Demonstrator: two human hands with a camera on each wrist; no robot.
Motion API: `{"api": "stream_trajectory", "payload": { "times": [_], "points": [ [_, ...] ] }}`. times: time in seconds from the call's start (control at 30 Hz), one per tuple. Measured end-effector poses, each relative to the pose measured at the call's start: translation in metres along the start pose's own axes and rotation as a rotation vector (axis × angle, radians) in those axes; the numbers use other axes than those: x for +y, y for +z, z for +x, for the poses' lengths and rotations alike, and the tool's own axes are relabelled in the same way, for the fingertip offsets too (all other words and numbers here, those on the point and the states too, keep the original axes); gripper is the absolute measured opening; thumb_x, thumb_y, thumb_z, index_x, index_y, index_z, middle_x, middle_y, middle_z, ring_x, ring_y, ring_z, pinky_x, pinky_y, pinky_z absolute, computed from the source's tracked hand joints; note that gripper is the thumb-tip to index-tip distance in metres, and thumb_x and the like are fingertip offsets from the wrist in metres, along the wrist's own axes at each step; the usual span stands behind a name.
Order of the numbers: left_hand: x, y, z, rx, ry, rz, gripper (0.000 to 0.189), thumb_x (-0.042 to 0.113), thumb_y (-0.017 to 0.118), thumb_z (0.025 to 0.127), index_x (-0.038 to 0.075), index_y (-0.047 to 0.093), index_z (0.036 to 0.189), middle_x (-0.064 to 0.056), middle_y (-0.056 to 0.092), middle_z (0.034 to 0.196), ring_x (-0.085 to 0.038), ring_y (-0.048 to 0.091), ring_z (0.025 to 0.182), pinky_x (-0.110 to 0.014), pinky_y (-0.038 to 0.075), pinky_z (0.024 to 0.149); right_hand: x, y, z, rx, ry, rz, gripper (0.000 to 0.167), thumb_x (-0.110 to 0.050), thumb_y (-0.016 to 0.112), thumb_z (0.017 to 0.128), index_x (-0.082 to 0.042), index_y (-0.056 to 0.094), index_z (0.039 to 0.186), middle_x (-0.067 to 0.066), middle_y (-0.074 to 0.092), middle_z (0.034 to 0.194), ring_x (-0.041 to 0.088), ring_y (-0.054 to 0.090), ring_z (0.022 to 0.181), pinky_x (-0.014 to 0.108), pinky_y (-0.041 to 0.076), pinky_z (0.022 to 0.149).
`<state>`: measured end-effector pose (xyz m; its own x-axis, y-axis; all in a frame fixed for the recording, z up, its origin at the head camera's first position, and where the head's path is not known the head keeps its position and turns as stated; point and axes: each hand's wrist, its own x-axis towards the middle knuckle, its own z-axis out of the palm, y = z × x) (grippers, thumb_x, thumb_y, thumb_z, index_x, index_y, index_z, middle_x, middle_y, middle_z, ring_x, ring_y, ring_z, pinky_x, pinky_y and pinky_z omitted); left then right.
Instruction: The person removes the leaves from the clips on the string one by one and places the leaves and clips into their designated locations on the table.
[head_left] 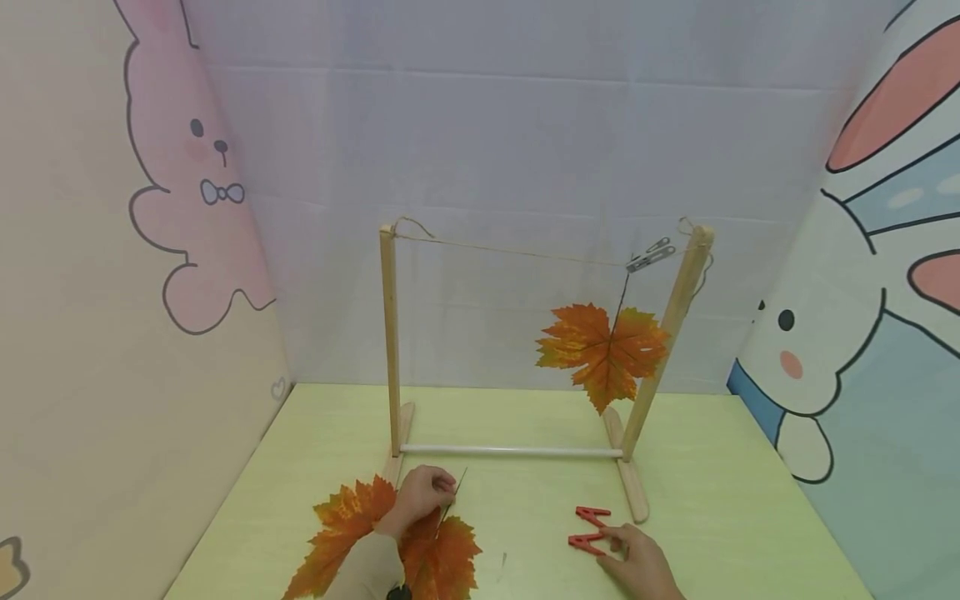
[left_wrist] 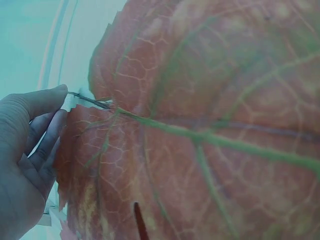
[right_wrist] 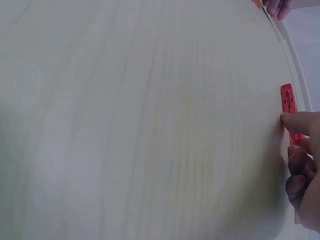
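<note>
One leaf (head_left: 602, 362) hangs, head view only; left wrist shows held leaf's veins (left_wrist: 196, 134).

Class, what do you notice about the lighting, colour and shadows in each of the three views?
Head: soft, fairly even light on the yellow-green table; left wrist: blue-green cast over the left hand, pale washed-out background beyond the leaf; right wrist: greyish tint, soft-edged shadow beside the right hand.

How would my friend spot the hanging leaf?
Find the wooden frame on the table. Near its right post, a grey clip on the string holds the leaf. Only that one hangs; the other leaves are low, by the left hand.
</note>
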<state>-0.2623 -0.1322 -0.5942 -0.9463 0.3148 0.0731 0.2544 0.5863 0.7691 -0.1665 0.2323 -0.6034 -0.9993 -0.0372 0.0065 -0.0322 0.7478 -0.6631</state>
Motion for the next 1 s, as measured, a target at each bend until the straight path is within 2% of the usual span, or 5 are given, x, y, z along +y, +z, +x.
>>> {"api": "stream_trajectory", "payload": {
  "times": [0.3,0.5,0.6,0.77,1.0],
  "points": [
    [0.013,-0.01,0.006,0.034,0.031,-0.005,0.011,0.003,0.068,0.078,-0.002,0.068,0.087,-0.003,0.066,0.077,-0.014,0.061,0.07,-0.022,0.05,0.06,0.004,0.0,-0.001,0.009,-0.014,0.017,0.037,-0.016,0.078,0.067,-0.005,0.068,0.1,-0.007,0.047,0.071,0.005,0.039,0.06,0.021,0.034,0.053],
    [0.031,-0.022,0.013,0.045,0.084,-0.002,0.014,0.002,0.067,0.079,-0.004,0.067,0.092,-0.005,0.067,0.079,-0.015,0.062,0.072,-0.023,0.05,0.062,0.005,-0.006,0.0,0.014,-0.014,0.055,0.035,-0.019,0.078,0.068,-0.011,0.068,0.1,-0.009,0.052,0.074,0.002,0.038,0.057,0.02,0.034,0.051],
    [0.044,-0.029,0.018,0.067,0.104,0.029,0.013,0.005,0.067,0.079,0.0,0.068,0.092,-0.003,0.067,0.079,-0.016,0.063,0.073,-0.024,0.05,0.062,0.0,-0.015,0.002,0.03,-0.061,0.071,0.031,-0.015,0.077,0.07,-0.009,0.068,0.099,-0.007,0.053,0.076,0.002,0.036,0.052,0.02,0.034,0.048],
    [0.065,-0.037,0.028,0.11,0.114,0.027,0.012,0.01,0.069,0.08,0.007,0.069,0.092,0.0,0.068,0.08,-0.013,0.063,0.074,-0.024,0.05,0.065,-0.011,-0.031,0.009,0.131,-0.189,0.038,0.03,-0.008,0.077,0.068,-0.007,0.068,0.096,-0.007,0.054,0.076,-0.001,0.034,0.049,0.018,0.033,0.045],
    [0.091,-0.043,0.039,0.133,0.151,0.043,0.013,0.013,0.071,0.078,0.01,0.07,0.091,0.003,0.068,0.08,-0.012,0.064,0.076,-0.034,0.051,0.073,-0.024,-0.054,0.019,0.244,-0.322,0.035,0.033,-0.002,0.078,0.063,-0.005,0.068,0.094,-0.001,0.058,0.074,-0.005,0.033,0.047,0.018,0.033,0.041]
  ]
}}
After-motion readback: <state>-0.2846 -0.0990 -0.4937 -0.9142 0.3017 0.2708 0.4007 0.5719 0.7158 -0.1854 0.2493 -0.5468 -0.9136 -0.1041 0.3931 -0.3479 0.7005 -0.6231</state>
